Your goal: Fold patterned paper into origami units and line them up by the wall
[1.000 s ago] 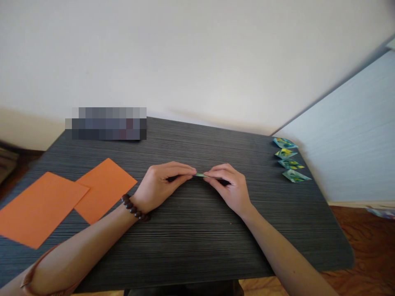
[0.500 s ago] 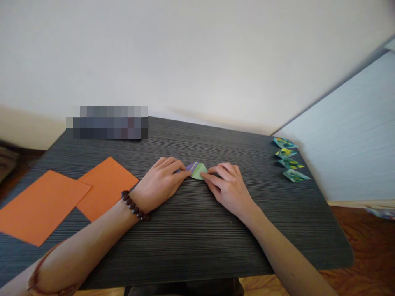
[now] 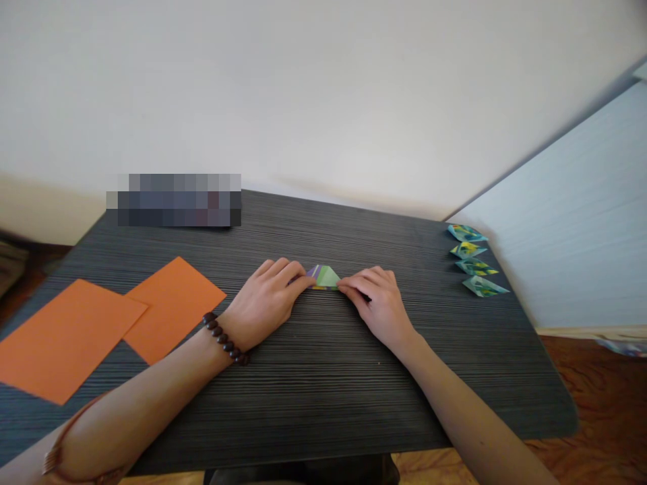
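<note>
Folded paper (image 3: 327, 276), dark grained table (image 3: 323, 404) beneath, pale wall (image 3: 323, 101) beyond.

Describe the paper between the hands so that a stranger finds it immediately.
On the dark table, look between the left hand and right hand. The small folded paper there, green and purple, is held, unlike the orange sheets and the four folded pieces.

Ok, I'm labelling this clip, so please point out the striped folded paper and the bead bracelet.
Striped folded paper (image 3: 326, 277): head view, on its green face.
Bead bracelet (image 3: 222, 338): head view, on a dark bead midway along.
</note>
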`<act>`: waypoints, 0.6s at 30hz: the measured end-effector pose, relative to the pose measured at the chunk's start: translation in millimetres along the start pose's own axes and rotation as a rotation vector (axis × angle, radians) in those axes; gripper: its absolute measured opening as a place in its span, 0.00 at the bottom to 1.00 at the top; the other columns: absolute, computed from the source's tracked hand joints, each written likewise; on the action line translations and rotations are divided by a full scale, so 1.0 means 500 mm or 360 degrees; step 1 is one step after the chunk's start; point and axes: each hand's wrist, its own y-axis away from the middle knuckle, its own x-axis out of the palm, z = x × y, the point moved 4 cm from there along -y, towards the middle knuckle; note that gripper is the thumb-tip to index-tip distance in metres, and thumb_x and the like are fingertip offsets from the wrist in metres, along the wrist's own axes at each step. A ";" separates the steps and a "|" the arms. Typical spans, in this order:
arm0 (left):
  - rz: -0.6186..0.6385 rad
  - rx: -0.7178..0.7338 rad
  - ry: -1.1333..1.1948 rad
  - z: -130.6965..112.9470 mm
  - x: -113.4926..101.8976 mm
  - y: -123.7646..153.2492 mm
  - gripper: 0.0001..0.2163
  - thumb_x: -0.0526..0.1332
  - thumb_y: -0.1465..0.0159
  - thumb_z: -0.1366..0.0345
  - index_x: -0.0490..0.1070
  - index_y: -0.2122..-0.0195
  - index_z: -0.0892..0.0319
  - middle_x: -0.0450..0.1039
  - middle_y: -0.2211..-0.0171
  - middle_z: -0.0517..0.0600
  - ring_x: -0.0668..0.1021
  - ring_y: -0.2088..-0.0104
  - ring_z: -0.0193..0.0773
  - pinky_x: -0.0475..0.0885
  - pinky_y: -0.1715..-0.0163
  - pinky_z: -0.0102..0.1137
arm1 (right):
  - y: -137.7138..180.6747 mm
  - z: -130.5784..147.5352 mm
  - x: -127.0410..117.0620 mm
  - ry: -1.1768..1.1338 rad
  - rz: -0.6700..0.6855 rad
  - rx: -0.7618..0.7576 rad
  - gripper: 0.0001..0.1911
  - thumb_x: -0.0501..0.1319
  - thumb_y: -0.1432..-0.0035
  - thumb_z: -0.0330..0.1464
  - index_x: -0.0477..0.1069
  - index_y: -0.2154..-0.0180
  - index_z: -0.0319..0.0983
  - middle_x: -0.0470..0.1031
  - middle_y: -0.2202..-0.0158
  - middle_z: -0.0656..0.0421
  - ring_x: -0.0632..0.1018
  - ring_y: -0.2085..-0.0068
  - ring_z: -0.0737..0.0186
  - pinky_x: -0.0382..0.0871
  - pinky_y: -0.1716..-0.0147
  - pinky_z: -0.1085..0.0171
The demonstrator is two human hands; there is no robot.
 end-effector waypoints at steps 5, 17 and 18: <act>0.0036 -0.0080 0.0165 0.022 0.005 -0.001 0.11 0.50 0.33 0.66 0.72 0.61 0.60 0.71 0.65 0.52 0.71 0.63 0.37 0.68 0.58 0.34 | -0.008 -0.018 0.005 -0.0180 0.0030 0.0134 0.07 0.59 0.41 0.37 0.73 0.66 0.43 0.76 0.67 0.61 0.72 0.64 0.62 0.59 0.62 0.61; 0.0183 -0.0071 0.0404 0.045 -0.014 0.009 0.12 0.51 0.35 0.70 0.72 0.57 0.56 0.71 0.60 0.51 0.73 0.61 0.36 0.70 0.59 0.31 | -0.011 -0.019 -0.003 -0.0208 0.0191 0.0143 0.08 0.58 0.40 0.37 0.75 0.65 0.45 0.76 0.65 0.60 0.70 0.61 0.61 0.56 0.60 0.58; 0.0202 -0.0076 0.0399 0.047 -0.013 0.009 0.12 0.51 0.35 0.70 0.72 0.56 0.56 0.71 0.60 0.51 0.73 0.62 0.36 0.70 0.59 0.31 | -0.011 -0.019 -0.002 -0.0214 0.0198 0.0168 0.08 0.57 0.40 0.37 0.74 0.66 0.45 0.76 0.65 0.60 0.70 0.61 0.61 0.56 0.60 0.58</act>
